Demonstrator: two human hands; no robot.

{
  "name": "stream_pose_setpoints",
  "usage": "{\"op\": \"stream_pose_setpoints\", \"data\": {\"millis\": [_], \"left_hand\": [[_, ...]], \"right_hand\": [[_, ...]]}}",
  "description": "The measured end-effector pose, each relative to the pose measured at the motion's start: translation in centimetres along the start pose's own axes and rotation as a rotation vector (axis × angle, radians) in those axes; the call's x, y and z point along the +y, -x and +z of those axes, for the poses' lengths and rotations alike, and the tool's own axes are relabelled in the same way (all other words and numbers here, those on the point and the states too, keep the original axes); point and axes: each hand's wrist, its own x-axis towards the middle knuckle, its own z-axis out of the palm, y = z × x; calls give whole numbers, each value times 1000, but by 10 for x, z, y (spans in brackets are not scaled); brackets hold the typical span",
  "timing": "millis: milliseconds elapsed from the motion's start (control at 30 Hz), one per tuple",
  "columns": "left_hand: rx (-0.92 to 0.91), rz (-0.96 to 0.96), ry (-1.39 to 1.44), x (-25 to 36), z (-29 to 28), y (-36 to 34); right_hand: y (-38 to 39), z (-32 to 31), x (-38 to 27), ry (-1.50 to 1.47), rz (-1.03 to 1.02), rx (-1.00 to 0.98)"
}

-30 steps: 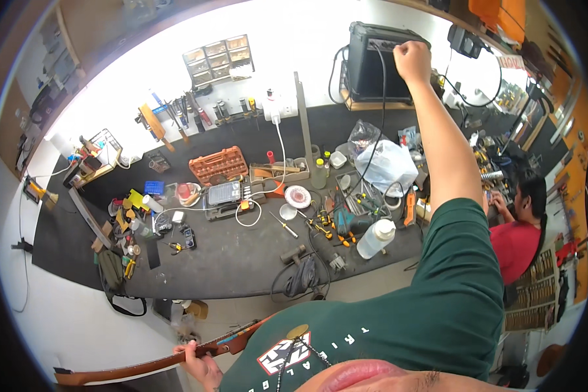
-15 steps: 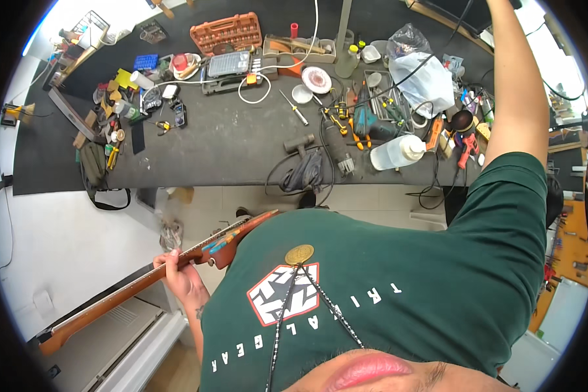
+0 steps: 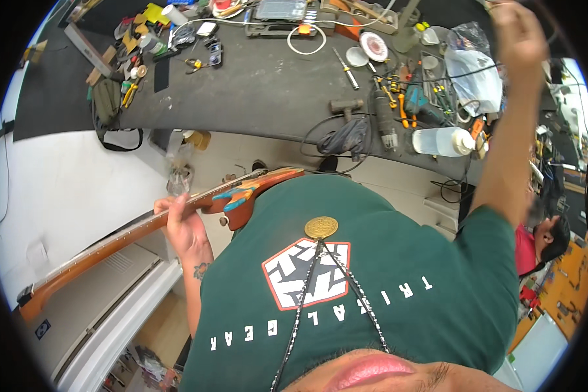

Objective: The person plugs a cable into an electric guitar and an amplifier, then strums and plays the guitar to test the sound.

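An electric guitar (image 3: 121, 242) with a long brown neck hangs slantwise at my left, its blue-and-orange painted body resting against my green shirt. Around the neck, close to where it meets the body, my left hand (image 3: 186, 228) is closed. The headstock end points down to the lower left. My right arm is stretched up past the bench at the far right. The right hand (image 3: 519, 39) there is slightly blurred, its fingers bent together near the picture's top edge. Something small may be at its fingertips, but I cannot make it out.
Ahead runs a dark workbench (image 3: 242, 98). On it lie a hammer (image 3: 346, 106), a grey cylindrical power tool (image 3: 384, 117), a teal drill (image 3: 415, 98), a white bottle (image 3: 441, 141) and a screwdriver (image 3: 346, 68). Another person (image 3: 542, 242) is at the far right.
The view has shifted, so the bench sits higher in it. My right hand, out of sight before, has come into view at the upper right. The left hand keeps its grip on the guitar neck.
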Motion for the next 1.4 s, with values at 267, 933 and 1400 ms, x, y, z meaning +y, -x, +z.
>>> {"op": "stream_pose_setpoints", "data": {"millis": [267, 933, 1400], "left_hand": [[-98, -61, 12, 30, -11, -44], [-501, -240, 78, 104, -46, -134], [-560, -181, 4, 136, -29, -124]], "right_hand": [[363, 298, -145, -469, 286, -1450], [468, 447, -221, -881, 1129, -1793], [434, 446, -212, -731, 874, -1686]]}}
